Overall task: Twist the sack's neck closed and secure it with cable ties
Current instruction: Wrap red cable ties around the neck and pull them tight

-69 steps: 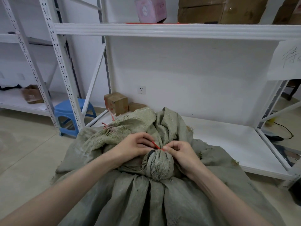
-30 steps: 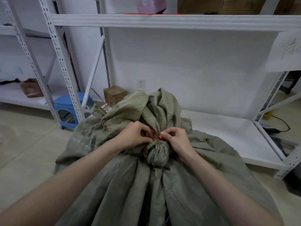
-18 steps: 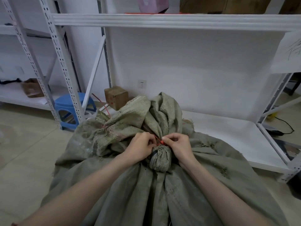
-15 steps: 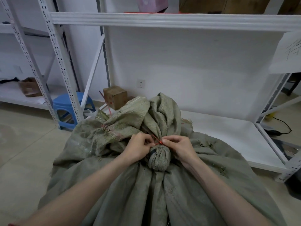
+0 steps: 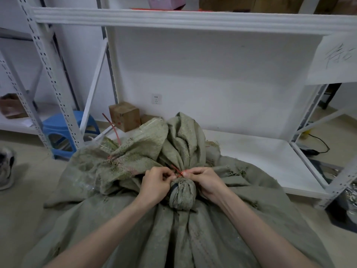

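Note:
A large grey-green woven sack (image 5: 193, 238) fills the lower middle of the head view. Its neck (image 5: 182, 192) is twisted into a tight bundle, and loose cloth (image 5: 183, 140) stands up behind it. A thin red cable tie (image 5: 178, 171) runs around the top of the neck. My left hand (image 5: 155, 183) pinches the tie from the left, and my right hand (image 5: 205, 179) pinches it from the right. A dark band shows on the neck's left side, just below my left fingers. Another red cable tie (image 5: 114, 128) sticks up from the frayed cloth at the left.
White metal shelving (image 5: 193, 20) stands right behind the sack, with a low white shelf board (image 5: 260, 151) to its right. A blue plastic stool (image 5: 63, 128) and a cardboard box (image 5: 124, 116) sit at the left. A shoe (image 5: 5, 167) shows at the far left edge.
Both hands have stayed pinched on the red tie at the neck. The view has dropped slightly and the red tie at the left now shows standing up.

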